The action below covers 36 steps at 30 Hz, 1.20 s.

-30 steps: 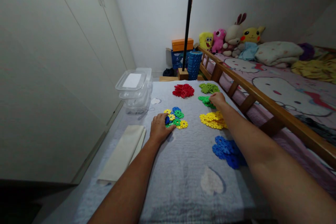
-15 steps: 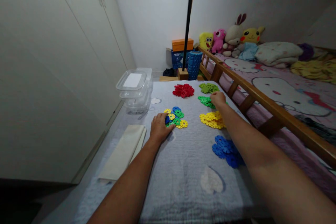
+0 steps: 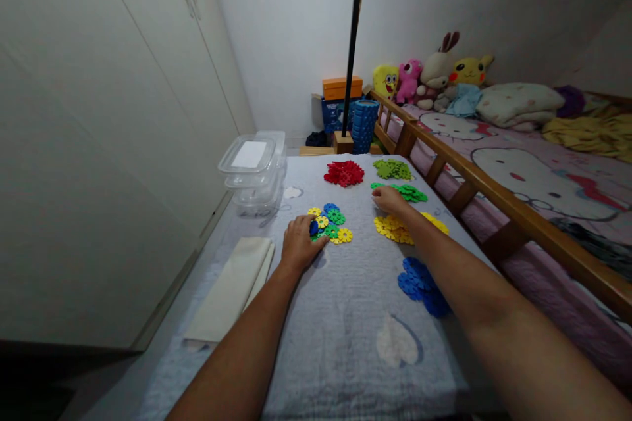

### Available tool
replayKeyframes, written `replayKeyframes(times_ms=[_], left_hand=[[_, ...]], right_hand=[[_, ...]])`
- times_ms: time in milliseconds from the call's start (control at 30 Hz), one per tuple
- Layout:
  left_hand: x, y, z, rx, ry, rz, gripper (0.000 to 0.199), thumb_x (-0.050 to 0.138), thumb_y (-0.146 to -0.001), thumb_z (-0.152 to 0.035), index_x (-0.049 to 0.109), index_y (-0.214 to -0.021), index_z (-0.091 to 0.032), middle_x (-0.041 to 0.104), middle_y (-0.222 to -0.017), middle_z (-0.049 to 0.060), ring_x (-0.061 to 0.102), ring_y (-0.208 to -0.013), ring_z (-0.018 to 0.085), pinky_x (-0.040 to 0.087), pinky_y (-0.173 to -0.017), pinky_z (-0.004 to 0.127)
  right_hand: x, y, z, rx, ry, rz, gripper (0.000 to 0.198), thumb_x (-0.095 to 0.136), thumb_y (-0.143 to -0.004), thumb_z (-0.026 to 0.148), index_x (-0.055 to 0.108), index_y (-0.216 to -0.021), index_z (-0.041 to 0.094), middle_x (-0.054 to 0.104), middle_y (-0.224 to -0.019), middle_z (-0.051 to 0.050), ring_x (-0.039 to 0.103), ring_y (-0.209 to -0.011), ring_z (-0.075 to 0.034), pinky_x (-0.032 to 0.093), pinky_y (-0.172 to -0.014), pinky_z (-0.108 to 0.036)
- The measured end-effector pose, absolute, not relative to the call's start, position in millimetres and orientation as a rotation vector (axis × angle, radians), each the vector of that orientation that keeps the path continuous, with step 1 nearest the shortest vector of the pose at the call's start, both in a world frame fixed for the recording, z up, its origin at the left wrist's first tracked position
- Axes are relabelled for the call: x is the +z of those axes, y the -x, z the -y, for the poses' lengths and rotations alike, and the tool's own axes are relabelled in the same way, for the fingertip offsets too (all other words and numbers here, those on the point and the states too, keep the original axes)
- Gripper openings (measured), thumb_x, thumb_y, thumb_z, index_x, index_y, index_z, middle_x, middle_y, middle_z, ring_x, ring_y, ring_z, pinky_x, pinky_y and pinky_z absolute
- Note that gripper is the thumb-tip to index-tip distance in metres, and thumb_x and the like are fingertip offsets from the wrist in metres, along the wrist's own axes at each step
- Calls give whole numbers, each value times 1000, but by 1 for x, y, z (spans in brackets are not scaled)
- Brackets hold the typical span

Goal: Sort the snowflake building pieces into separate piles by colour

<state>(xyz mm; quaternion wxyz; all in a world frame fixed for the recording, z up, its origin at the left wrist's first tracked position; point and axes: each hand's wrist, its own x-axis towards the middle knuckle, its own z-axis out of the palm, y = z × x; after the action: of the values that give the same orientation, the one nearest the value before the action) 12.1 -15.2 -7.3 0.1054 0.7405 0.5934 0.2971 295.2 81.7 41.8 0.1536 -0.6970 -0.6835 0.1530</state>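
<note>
My left hand point(image 3: 299, 241) rests at the left edge of a mixed pile of flower-shaped plastic discs point(image 3: 336, 216). Its thumb and fingers are apart, curved round a dark blue disc point(image 3: 314, 228) and the pile's near side. Farther right, my right hand point(image 3: 388, 199) hovers between the green discs point(image 3: 412, 193) and the yellow discs point(image 3: 389, 229), fingers pinched together. What lies in that pinch is too small or hidden to make out. My right forearm covers part of the yellow and blue discs point(image 3: 419, 283).
Red discs point(image 3: 344, 173) and light green discs point(image 3: 392, 168) lie at the table's far end. Stacked clear plastic boxes point(image 3: 251, 174) and a folded cream cloth point(image 3: 232, 289) are at the left. A wooden bed rail point(image 3: 474, 177) runs along the right.
My right hand has moved left, off the green discs and towards the mixed pile. My left hand has stayed in place.
</note>
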Motion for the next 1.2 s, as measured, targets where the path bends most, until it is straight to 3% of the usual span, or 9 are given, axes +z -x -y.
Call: replayKeyframes(times_ms=[200,467,667,1000,1200], left_hand=[[-6,-12,15,862,-2188,-1749,54,77,-75,-39,59,-122,-19,63,-122,11,57,-113,29,45,-99,43],[-8,-12,16,882,-2177,-1721,50,76,-78,-40,59,-121,-22,65,-122,9,58,-112,29,46,-99,43],[-8,-11,14,939,-2143,-1703,38,67,-86,-40,60,-118,-20,66,-118,10,60,-109,27,46,-98,42],[-8,-9,11,981,-2130,-1726,32,63,-87,-35,61,-115,-19,66,-116,11,59,-112,27,45,-101,43],[-7,-10,11,946,-2150,-1742,34,62,-87,-34,62,-116,-18,66,-117,12,59,-112,28,45,-102,43]], right_hand=[[52,-272,-63,470,1904,2028,31,57,-81,14,73,-108,12,74,-112,-10,65,-100,-18,45,-85,-22],[42,-221,5,490,1781,2200,35,57,-87,21,69,-119,16,70,-121,-11,61,-110,-20,42,-94,-26],[23,-205,25,346,1833,2210,26,58,-85,19,70,-107,16,66,-111,-13,56,-105,-22,39,-92,-29],[39,-236,20,560,1723,1904,14,56,-81,16,68,-85,18,71,-84,-4,61,-79,-16,42,-73,-25],[56,-313,16,258,1896,1492,16,56,-76,23,69,-84,17,70,-82,-5,61,-76,-18,43,-73,-28]])
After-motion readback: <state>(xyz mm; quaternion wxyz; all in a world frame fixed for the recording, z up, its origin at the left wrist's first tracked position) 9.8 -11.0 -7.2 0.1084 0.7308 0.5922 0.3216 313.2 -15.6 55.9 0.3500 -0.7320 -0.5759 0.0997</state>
